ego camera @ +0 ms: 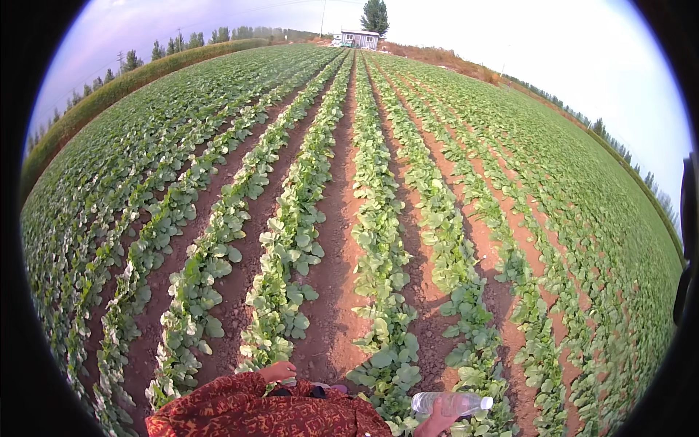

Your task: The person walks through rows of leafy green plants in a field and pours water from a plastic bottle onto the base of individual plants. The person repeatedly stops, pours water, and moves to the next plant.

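Note:
A transparent plastic bottle [466, 403] with a white cap lies sideways in my right hand [438, 419], the cap pointing right. Its contents are hard to make out. The bottle hangs over a row of leafy green crop plants [382, 328]. At the front of my patterned red sleeve, my left hand [278, 372] is held low before my body, its fingers partly curled. Whether it holds anything cannot be made out. A crop row [273, 306] runs just beyond that hand. Below it, my shoes are partly hidden by the red garment [262, 409].
Bare soil furrows [341, 235] run between the crop rows toward a small grey building [359, 39] with a tall tree [374, 16] behind it. A band of taller vegetation [136, 76] edges the field on the left. Dry brush [442, 56] stands at the far right.

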{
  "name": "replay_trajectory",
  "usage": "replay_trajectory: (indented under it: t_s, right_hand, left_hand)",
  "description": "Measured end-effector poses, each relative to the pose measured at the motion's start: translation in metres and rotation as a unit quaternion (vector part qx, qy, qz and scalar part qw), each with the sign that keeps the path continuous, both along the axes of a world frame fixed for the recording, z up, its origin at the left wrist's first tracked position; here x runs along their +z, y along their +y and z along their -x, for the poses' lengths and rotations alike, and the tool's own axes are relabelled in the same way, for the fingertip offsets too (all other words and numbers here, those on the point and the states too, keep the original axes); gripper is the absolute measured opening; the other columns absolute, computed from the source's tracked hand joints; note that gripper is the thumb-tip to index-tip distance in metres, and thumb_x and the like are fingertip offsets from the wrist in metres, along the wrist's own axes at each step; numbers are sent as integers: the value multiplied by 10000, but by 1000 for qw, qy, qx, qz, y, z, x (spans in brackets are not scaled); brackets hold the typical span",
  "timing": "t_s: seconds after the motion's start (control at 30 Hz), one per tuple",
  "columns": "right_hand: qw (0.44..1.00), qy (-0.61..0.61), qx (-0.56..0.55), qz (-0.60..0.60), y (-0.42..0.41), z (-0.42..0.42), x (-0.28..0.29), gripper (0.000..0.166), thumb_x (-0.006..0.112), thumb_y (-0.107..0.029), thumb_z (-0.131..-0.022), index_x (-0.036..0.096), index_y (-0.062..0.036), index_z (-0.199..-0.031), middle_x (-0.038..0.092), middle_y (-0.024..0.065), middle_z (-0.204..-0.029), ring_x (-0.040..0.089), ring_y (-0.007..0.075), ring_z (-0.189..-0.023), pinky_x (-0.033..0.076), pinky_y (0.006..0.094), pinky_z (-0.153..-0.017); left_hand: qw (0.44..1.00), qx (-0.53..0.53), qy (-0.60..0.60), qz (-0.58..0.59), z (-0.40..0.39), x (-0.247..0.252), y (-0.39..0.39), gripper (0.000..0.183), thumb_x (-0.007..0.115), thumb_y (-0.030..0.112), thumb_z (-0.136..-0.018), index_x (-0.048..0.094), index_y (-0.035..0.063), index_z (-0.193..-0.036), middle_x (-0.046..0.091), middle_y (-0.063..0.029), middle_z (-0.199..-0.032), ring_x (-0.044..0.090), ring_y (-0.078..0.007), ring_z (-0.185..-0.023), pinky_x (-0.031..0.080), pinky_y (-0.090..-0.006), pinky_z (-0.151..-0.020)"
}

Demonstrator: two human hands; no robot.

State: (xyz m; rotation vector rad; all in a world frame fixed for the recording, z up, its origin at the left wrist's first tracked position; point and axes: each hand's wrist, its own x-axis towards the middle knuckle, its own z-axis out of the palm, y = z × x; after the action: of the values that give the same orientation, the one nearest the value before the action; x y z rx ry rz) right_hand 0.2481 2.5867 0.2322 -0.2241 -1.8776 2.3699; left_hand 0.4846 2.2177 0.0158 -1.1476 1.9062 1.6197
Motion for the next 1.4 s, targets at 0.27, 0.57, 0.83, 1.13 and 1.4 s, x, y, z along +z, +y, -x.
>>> replay_trajectory:
  t_s: [0.27,0.57,0.83,1.13,1.4]
  right_hand:
    - [999,9,6,43,-25,-6,0,538,596,43,-784,448,-72,-1289,475,131,-1256,460,262,-1135,347,390,-1009]
    - [997,13,39,70,-42,-9,-9,643,634,59,-745,369,-41,-1322,508,104,-1183,508,230,-1055,398,387,-958]
    - [992,12,94,88,-66,-26,-9,741,681,48,-710,313,-34,-1347,517,84,-1141,523,210,-1009,421,381,-926]
    - [989,25,98,105,-70,-30,-12,861,736,39,-662,256,-33,-1373,514,67,-1102,527,201,-969,434,376,-898]
    - [991,-8,82,103,-63,-29,-2,869,724,65,-657,248,-31,-1377,527,70,-1079,543,193,-958,451,363,-878]
  left_hand:
    - [997,-33,-66,-6,8,16,-8,466,590,299,-891,470,83,-1286,565,-110,-1146,574,-224,-977,485,-375,-747]
    - [998,-25,-54,4,4,25,-9,453,589,305,-892,486,60,-1258,590,-106,-1057,585,-211,-896,486,-357,-689]
    - [999,12,-32,12,13,25,-5,443,658,285,-828,540,70,-1197,633,-76,-957,601,-161,-803,489,-331,-643]
    - [997,-57,-55,-11,39,59,2,480,526,239,-939,382,47,-1354,569,-149,-1098,562,-266,-979,477,-371,-802]
    - [1000,-22,-4,8,41,19,3,473,621,245,-852,493,41,-1260,610,-104,-1022,587,-179,-865,488,-353,-667]
